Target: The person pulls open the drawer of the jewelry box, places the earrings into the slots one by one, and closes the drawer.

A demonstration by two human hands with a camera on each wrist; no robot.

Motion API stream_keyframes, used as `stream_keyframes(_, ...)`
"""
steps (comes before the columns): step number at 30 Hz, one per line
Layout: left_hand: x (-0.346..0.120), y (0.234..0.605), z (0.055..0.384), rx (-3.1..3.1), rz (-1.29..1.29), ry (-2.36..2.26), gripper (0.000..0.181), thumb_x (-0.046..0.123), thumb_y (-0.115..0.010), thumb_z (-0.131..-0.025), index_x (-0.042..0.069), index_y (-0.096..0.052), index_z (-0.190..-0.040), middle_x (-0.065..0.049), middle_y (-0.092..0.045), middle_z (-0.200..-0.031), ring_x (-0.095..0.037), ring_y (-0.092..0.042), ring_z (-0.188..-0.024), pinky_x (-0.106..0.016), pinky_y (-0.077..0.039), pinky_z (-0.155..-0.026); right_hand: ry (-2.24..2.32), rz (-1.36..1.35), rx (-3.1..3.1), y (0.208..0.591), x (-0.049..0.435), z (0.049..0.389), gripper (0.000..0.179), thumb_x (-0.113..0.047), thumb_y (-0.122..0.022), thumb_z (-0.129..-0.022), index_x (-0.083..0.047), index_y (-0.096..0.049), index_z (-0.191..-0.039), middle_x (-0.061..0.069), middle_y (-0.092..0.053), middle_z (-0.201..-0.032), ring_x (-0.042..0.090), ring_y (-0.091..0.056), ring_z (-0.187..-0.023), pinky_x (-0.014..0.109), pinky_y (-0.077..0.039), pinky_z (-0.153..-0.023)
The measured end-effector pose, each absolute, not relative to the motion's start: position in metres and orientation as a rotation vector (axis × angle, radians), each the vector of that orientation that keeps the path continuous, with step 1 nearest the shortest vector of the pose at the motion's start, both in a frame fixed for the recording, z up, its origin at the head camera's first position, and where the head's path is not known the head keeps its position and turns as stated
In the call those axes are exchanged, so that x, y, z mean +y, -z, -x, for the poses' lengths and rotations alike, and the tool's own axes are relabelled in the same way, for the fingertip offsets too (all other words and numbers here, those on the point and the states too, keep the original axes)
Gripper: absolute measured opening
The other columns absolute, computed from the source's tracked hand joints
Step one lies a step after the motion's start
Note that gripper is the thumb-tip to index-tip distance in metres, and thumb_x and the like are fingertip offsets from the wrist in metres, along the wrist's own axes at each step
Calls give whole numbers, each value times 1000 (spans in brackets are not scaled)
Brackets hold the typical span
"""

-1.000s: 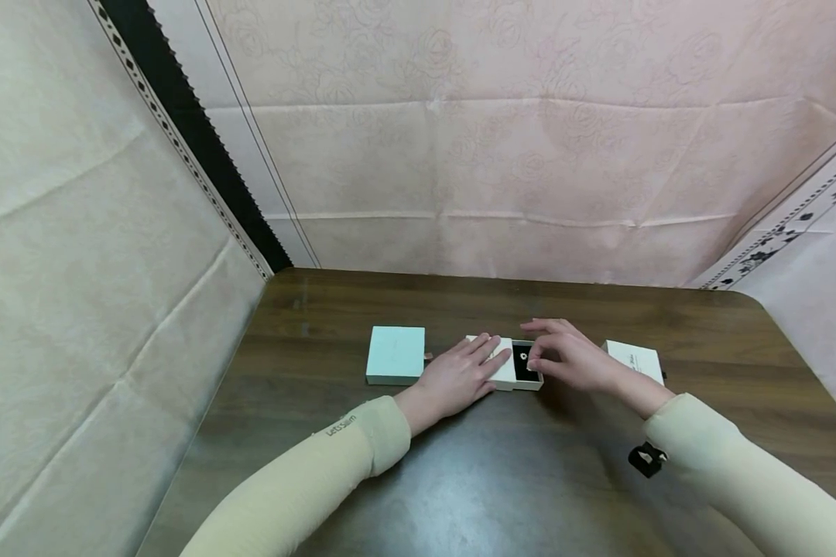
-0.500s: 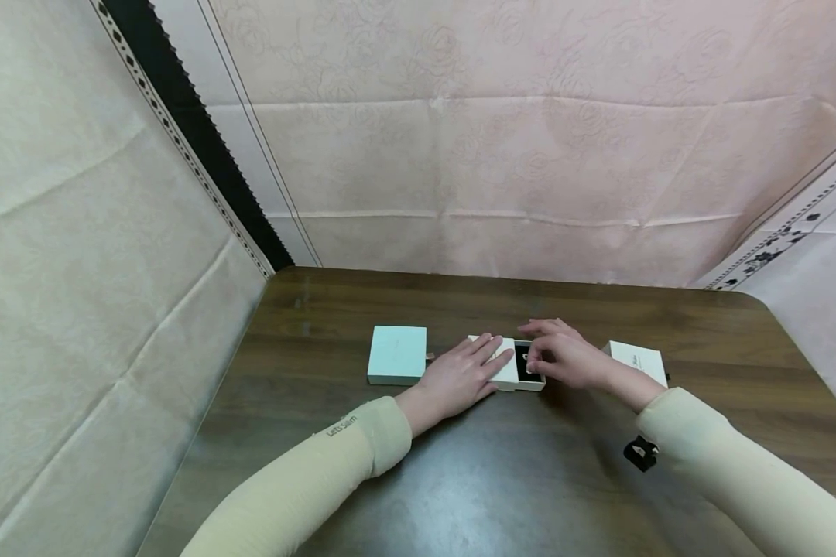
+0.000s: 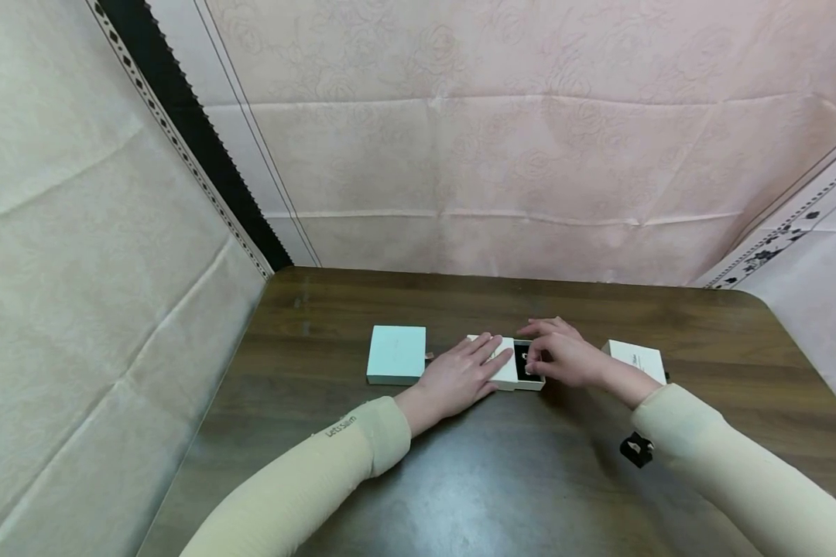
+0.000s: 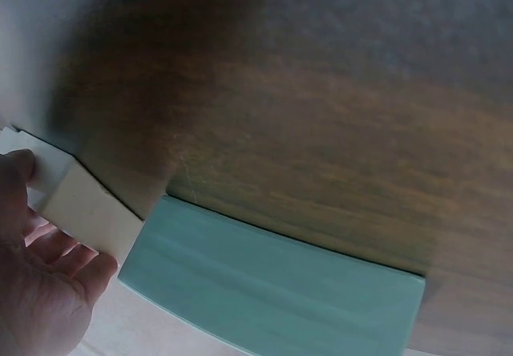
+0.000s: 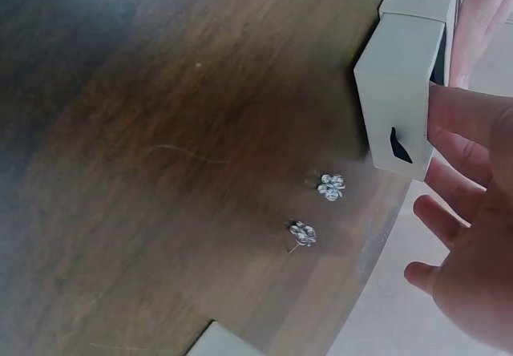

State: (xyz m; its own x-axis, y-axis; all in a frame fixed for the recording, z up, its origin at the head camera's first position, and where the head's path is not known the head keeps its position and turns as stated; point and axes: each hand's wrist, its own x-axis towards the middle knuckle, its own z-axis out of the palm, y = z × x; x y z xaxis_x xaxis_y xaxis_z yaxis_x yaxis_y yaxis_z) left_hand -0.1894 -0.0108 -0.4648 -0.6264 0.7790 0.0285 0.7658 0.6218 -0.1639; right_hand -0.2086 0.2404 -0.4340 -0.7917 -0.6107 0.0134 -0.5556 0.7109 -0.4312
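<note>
My left hand (image 3: 458,377) lies over the white jewelry box (image 3: 507,375), its thumb against the near side and its fingers across the top, gripping the sleeve. The box's drawer (image 5: 393,103) is pulled out to the right and shows a black insert (image 3: 520,352). A small shiny earring (image 3: 525,357) sits in that insert. At the drawer, my right hand (image 3: 564,356) curls thumb and index finger together over the insert, pinching what looks like another earring, mostly hidden by the fingertips. Two flower-shaped earrings, one (image 5: 331,186) above the other (image 5: 302,233), lie on the table in the right wrist view.
A closed mint-green box (image 3: 396,354) stands just left of the left hand. Another white box (image 3: 637,359) with printed lettering lies right of the right hand, partly behind the forearm. The brown wooden table (image 3: 460,495) ends at a pale patterned cloth (image 3: 501,178) behind.
Both hands stay nearly in place. My right wrist and forearm have shifted slightly left and up, while the thumb and index finger remain at the black insert.
</note>
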Motion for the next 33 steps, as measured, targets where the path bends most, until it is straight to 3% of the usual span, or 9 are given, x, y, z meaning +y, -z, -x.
stream_keyframes(20, -11, 465, 189, -2769, 1292, -197, 62, 47, -47, -115, 21, -34, -170, -7, -32, -174, -22, -34, -160, -36, -32, -128, 392, 1014, 2955, 431, 231, 211, 36, -10, -89, -86, -22, -61, -67, 22, -67, -139, 49, -48, -143, 78, -20, -121)
stream_keyframes(33, -10, 464, 188, -2743, 1300, -201, 61, 46, -47, -115, 20, -36, -169, -9, -35, -173, -23, -35, -159, -37, -34, -127, 514, 1011, 2992, 423, 238, 210, 26, -12, -87, -90, -21, -67, -75, 23, -68, -135, 51, -49, -142, 78, -21, -120)
